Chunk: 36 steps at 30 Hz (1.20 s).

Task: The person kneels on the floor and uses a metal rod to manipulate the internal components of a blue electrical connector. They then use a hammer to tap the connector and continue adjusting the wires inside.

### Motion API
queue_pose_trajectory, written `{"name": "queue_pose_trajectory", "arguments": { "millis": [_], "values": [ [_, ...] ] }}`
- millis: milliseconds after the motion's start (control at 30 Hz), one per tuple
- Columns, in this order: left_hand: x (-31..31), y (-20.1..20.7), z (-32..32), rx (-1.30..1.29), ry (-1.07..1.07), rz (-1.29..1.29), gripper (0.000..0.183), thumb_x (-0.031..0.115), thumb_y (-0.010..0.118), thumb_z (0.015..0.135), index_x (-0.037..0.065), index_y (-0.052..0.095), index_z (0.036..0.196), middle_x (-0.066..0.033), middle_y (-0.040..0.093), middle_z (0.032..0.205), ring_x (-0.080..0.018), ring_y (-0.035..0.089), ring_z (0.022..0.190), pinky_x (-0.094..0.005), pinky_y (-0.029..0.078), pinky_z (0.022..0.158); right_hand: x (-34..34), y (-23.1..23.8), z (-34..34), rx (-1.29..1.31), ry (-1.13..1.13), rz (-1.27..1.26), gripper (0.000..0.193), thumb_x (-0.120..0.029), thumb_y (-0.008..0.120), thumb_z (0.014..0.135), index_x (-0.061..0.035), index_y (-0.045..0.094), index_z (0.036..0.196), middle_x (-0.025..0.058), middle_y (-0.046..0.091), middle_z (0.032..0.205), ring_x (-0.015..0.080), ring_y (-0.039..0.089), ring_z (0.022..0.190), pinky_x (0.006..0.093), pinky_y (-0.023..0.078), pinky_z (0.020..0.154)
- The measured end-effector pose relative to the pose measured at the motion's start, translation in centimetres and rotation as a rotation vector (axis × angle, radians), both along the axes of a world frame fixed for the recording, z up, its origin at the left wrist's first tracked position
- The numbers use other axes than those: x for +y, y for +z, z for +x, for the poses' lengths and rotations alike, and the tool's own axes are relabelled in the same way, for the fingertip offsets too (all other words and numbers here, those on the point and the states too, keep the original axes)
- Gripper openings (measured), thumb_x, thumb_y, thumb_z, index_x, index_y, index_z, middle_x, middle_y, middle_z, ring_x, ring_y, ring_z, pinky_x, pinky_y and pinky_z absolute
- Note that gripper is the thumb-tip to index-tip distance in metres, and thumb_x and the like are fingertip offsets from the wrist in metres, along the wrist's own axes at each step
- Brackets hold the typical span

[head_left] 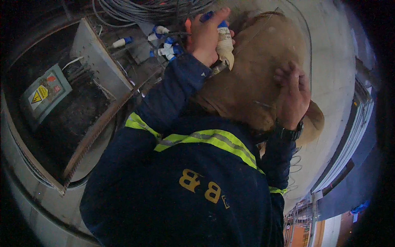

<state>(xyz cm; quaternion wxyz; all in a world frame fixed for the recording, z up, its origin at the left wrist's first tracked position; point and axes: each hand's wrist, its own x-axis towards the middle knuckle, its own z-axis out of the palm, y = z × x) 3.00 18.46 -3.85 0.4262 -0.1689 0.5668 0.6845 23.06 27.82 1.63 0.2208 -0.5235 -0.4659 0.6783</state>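
My left hand (pixel 205 38) is closed around a blue and white industrial power plug (pixel 224 46). The plug's worn white body points down, toward brown cloth that looks like trouser fabric (pixel 257 61). My right hand (pixel 293 94), with a dark watch on its wrist, is over the right part of that cloth. Its fingers are loosely bent and somewhat apart, and no object shows in them. Left of my left hand is a cluster of blue and white connectors (pixel 168 51), with another plug (pixel 121 42) farther left.
Coiled grey cable (pixel 144 11) lies at the top. To the left, a rusty-edged metal frame (pixel 88 154) surrounds a grey electrical box (pixel 47 94) with a yellow warning sign. Long pale pipes or rails (pixel 349 140) run along the right. A thin wire curves near the upper right.
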Motion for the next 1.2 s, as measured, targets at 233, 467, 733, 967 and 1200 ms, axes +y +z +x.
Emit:
{"name": "queue_pose_trajectory", "arguments": {
  "millis": [233, 467, 733, 967, 1200],
  "values": [
    [0.1, 0.6, -0.3, 0.034, -0.195, -0.206, 0.097, 0.04, 0.069, 0.088, 0.004, 0.007, 0.153, -0.0141, 0.041, 0.147, -0.0266, 0.039, 0.133, -0.044, 0.036, 0.105, 0.4, -0.3, 0.2, 0.059, -0.012, -0.032, 0.031, -0.018, 0.051, 0.102, 0.0053, 0.057, 0.121, 0.0139, 0.065, 0.102, 0.0194, 0.064, 0.088, 0.0304, 0.052, 0.078],
    [0.4, 1.3, 0.1, 0.022, -0.064, -0.022, 0.052, 0.03, 0.073, 0.084, 0.005, 0.04, 0.116, -0.0106, 0.055, 0.099, -0.0224, 0.061, 0.074, -0.0385, 0.053, 0.058, 0.7, -0.1, 0.8, 0.048, 0.019, -0.046, 0.031, -0.018, 0.051, 0.102, 0.0056, 0.056, 0.122, 0.0137, 0.065, 0.105, 0.0185, 0.065, 0.089, 0.0301, 0.052, 0.078],
    [0.4, -0.9, -0.2, 0.005, -0.127, 0.054, 0.04, 0.034, 0.073, 0.083, 0.003, 0.056, 0.101, -0.0107, 0.061, 0.081, -0.0225, 0.065, 0.059, -0.0376, 0.057, 0.049, 0.4, -0.1, 1.7, 0.016, 0.013, -0.048, 0.03, -0.015, 0.052, 0.101, 0.0053, 0.057, 0.122, 0.0124, 0.065, 0.102, 0.0176, 0.064, 0.087, 0.0293, 0.052, 0.078],
    [-1.3, -0.4, 0.3, 0.048, -0.26, 0.154, 0.048, 0.042, 0.068, 0.089, 0.001, 0.057, 0.112, -0.0109, 0.065, 0.102, -0.0205, 0.065, 0.09, -0.0348, 0.055, 0.077, 0.5, -0.6, 1.8, 0.055, -0.013, -0.073, 0.026, -0.012, 0.054, 0.1, 0.0048, 0.058, 0.119, 0.012, 0.066, 0.101, 0.0173, 0.064, 0.087, 0.0288, 0.052, 0.078],
    [-6.3, 3.8, 3.2, 0.675, -0.905, -0.389, 0.062, 0.039, 0.067, 0.089, 0.0, 0.047, 0.133, -0.0252, 0.057, 0.128, -0.0411, 0.054, 0.119, -0.0463, 0.044, 0.098, 0.9, -1.1, 2.2, 0.01, -0.008, -0.1, 0.024, -0.01, 0.053, 0.099, 0.003, 0.059, 0.119, 0.0115, 0.067, 0.102, 0.0173, 0.065, 0.087, 0.0289, 0.053, 0.078]
  ]
}}
